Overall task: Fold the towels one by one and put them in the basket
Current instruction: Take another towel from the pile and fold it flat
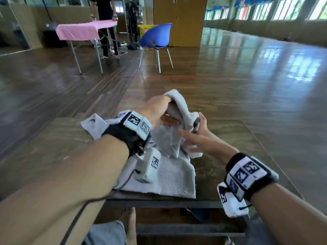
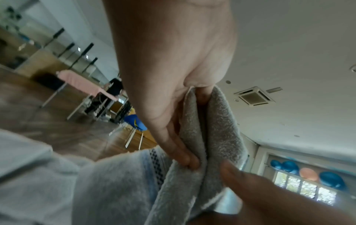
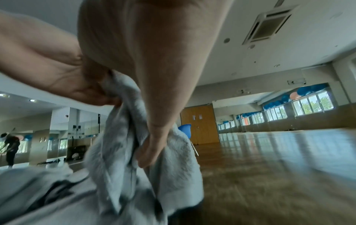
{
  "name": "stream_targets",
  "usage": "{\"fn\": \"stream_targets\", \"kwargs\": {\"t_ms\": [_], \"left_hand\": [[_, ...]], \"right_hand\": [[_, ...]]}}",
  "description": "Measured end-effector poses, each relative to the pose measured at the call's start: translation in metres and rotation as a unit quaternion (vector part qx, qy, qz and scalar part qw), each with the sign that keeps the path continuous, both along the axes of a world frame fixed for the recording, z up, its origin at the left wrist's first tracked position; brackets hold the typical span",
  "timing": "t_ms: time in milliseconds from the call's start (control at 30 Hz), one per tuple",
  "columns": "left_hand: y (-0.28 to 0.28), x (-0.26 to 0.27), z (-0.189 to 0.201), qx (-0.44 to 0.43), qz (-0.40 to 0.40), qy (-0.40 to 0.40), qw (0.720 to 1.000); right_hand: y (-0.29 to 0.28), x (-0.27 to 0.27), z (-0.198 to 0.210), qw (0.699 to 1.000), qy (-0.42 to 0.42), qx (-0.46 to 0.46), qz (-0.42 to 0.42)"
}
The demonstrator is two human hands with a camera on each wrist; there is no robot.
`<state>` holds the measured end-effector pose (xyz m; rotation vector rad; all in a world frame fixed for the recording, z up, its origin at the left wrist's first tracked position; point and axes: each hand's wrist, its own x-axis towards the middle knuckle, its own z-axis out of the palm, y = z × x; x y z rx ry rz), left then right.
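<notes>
A soft grey terry towel (image 1: 178,105) hangs bunched between the two hands, lifted above the brown wooden worktop (image 1: 230,138). The left hand (image 1: 155,106) pinches its upper fold, fingers (image 2: 183,153) pressed into the cloth. The right hand (image 1: 198,133), just below and beside the left, grips the lower folds. Beneath both hands a second pale grey towel (image 1: 173,177) lies spread flat on the worktop, reaching towards the person.

Towel heap (image 1: 169,175) crowds table's (image 1: 230,156) middle, bare wood open at both sides
</notes>
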<state>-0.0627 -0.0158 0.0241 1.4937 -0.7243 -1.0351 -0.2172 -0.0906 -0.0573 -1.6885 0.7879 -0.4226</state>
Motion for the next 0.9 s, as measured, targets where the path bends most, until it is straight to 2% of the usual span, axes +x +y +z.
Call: {"fn": "stream_targets", "kwargs": {"t_ms": [100, 200, 333, 433, 533, 600, 667, 700, 767, 833, 900], "left_hand": [[-0.012, -0.002, -0.023, -0.011, -0.042, 0.041, 0.998], [-0.024, 0.004, -0.045, -0.044, -0.07, 0.025, 0.996], [-0.036, 0.019, -0.075, -0.044, -0.08, -0.1, 0.991], [-0.039, 0.024, -0.097, 0.051, -0.097, -0.221, 0.969], [-0.042, 0.018, -0.116, 0.115, -0.176, -0.28, 0.937], [-0.05, 0.008, -0.117, 0.11, -0.15, -0.328, 0.926], [-0.061, -0.003, -0.111, 0.08, -0.101, -0.358, 0.925], [-0.066, -0.008, -0.107, 0.046, -0.083, -0.327, 0.94], [-0.072, -0.015, -0.1, -0.032, -0.062, -0.19, 0.979], [-0.07, -0.019, -0.097, -0.074, -0.044, -0.069, 0.994], [-0.069, -0.019, -0.099, -0.085, -0.034, -0.028, 0.995]], "right_hand": [[0.006, 0.005, -0.023, 0.998, -0.013, -0.063, -0.021], [-0.006, 0.007, -0.039, 0.99, -0.05, -0.072, -0.11], [-0.019, -0.001, -0.043, 0.979, -0.125, -0.009, -0.16], [-0.026, -0.011, -0.046, 0.963, -0.197, 0.034, -0.18], [-0.036, -0.022, -0.048, 0.952, -0.223, 0.029, -0.206], [-0.044, -0.029, -0.046, 0.95, -0.228, 0.012, -0.214], [-0.049, -0.035, -0.042, 0.94, -0.283, 0.007, -0.188], [-0.052, -0.038, -0.041, 0.934, -0.315, 0.003, -0.169], [-0.06, -0.043, -0.039, 0.931, -0.335, -0.014, -0.141], [-0.064, -0.045, -0.035, 0.95, -0.271, -0.067, -0.139], [-0.064, -0.046, -0.033, 0.971, -0.172, -0.104, -0.126]]}}
